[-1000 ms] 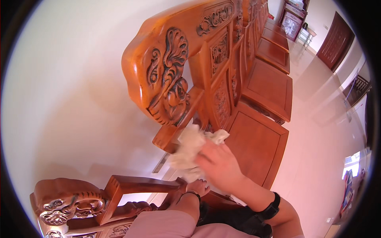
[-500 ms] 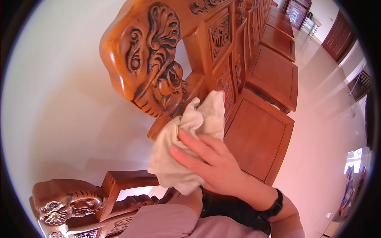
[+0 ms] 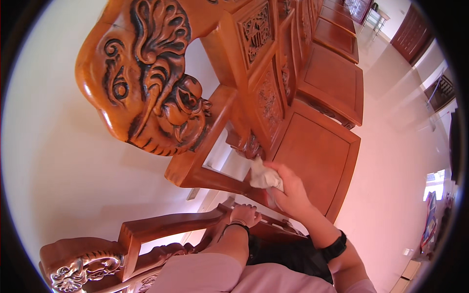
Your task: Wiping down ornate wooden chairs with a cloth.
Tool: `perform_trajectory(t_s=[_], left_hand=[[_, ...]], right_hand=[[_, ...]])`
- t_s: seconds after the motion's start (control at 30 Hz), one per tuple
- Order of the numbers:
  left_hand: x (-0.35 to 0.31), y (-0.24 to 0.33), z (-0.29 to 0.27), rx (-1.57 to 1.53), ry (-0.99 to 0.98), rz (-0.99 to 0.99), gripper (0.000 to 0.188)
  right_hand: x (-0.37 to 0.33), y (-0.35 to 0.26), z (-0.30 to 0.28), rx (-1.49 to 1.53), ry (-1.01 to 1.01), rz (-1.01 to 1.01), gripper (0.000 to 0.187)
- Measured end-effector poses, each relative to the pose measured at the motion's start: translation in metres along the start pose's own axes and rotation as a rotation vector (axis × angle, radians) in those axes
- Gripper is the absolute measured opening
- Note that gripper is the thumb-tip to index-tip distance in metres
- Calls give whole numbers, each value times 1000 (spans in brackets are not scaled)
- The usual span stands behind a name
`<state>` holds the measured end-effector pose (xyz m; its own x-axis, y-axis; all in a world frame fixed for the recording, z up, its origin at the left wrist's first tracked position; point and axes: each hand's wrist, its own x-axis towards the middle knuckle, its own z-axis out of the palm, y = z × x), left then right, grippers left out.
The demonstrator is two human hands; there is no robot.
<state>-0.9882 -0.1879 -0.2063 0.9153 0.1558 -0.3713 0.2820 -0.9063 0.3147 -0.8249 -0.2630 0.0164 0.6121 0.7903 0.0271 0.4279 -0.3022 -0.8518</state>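
Observation:
My right hand (image 3: 292, 191), with a black band on its wrist, is closed around a bunched off-white cloth (image 3: 266, 176). The cloth is at the carved wooden armrest support, beside the seat panel (image 3: 315, 156) of a reddish-brown chair. Up and to the left rises this chair's carved backrest end (image 3: 146, 93), with dark scrollwork and a rounded, glossy edge. Lower down, my left hand (image 3: 245, 215) has its fingers bent over a wooden rail (image 3: 266, 227). A thin bracelet circles that wrist.
A second carved chair (image 3: 88, 263) stands at the lower left. More wooden seats (image 3: 334, 80) run in a row toward the far end. A pale wall (image 3: 53, 146) lies on the left, a glossy tiled floor (image 3: 386, 146) on the right. A brown door (image 3: 413, 36) is at the far right.
My right hand has moved down and right with the cloth, which was spread out and is now bunched. My left hand, hidden before, now shows on the rail. The carved chair appears larger and farther left.

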Motion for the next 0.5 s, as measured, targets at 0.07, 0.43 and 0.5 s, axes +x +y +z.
perform_trajectory(t_s=[0.07,0.43,0.5], left_hand=[[-2,-1,-6,-52,-8,23,37],[0,2,4,-72,79,64,36],[-1,1,0,-80,57,56,36]], right_hand=[[20,-46,-14,-146,176,-380,48],[57,-61,16,-801,190,-491,55],[57,-52,18,-669,212,-527,53]])
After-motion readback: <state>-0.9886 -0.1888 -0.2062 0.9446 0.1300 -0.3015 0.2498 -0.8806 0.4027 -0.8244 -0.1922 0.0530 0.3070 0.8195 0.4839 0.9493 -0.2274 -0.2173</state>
